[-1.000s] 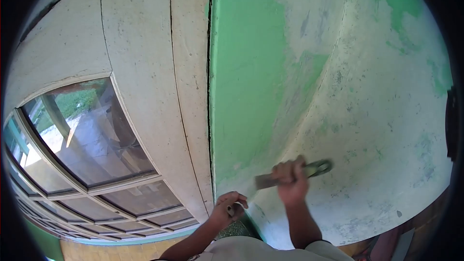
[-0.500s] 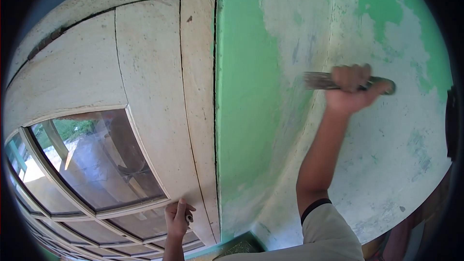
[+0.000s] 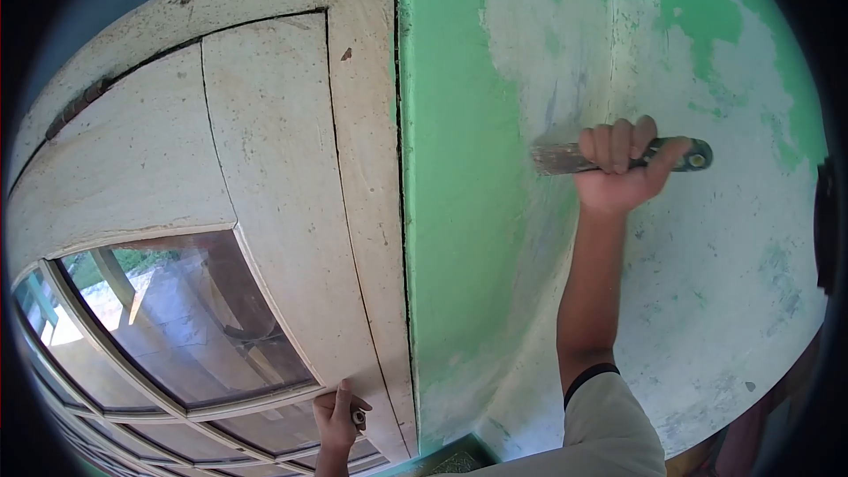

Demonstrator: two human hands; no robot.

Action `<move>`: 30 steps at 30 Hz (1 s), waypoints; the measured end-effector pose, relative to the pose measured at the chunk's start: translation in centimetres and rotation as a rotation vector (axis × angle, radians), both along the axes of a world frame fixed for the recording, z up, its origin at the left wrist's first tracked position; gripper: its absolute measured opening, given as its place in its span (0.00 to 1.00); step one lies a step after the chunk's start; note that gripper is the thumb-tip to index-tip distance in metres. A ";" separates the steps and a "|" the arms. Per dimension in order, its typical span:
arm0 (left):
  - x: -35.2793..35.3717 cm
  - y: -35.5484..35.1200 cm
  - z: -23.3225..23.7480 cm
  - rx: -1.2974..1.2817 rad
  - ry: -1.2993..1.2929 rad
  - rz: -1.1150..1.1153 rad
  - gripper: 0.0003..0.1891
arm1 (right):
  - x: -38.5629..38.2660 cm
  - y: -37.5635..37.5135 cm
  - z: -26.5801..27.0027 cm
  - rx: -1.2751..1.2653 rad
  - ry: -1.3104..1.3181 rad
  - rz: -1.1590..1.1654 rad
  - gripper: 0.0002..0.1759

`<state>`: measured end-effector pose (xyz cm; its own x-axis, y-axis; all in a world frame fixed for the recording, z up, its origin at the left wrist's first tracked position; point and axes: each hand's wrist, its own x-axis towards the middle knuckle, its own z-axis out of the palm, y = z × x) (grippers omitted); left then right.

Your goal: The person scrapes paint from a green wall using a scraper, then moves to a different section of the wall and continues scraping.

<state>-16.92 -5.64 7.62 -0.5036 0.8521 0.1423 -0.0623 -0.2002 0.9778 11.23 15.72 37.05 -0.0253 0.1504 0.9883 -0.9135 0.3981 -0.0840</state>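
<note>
In my right hand [image 3: 618, 159] is a scraper [image 3: 558, 159], held fist-like around its dark handle. The scraper lies sideways, its worn blade pointing left against the green wall [image 3: 459, 168] near the inside corner. The round butt of the handle, with a hole in it, sticks out past my thumb. Low down by the door [image 3: 287, 124], my left hand [image 3: 337, 420] is closed with the thumb up, beside the glazed panes. A small round metallic end shows at its fingers; what it belongs to I cannot tell.
Bare whitish patches [image 3: 689, 238] spread over both walls where green paint is gone. The off-white door has glass panes [image 3: 185, 327] showing reflections. A dark gap [image 3: 402, 168] runs between door frame and wall. Something dark [image 3: 826, 225] projects at the right edge.
My right hand has carried the scraper a little left and down, from over the corner toward the green wall. The view has shifted slightly; my left hand keeps its place by the door.
</note>
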 end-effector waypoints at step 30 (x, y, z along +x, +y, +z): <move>-0.1 0.1 -0.2 0.015 0.065 0.007 0.32 | 0.2 -0.9 -0.9 -0.016 0.192 0.070 0.28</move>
<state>-17.05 -5.49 7.45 -0.4986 0.8463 0.1877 0.0031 -0.2147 0.9767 11.38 14.87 36.19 0.1528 0.1707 0.9734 -0.9389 0.3326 0.0890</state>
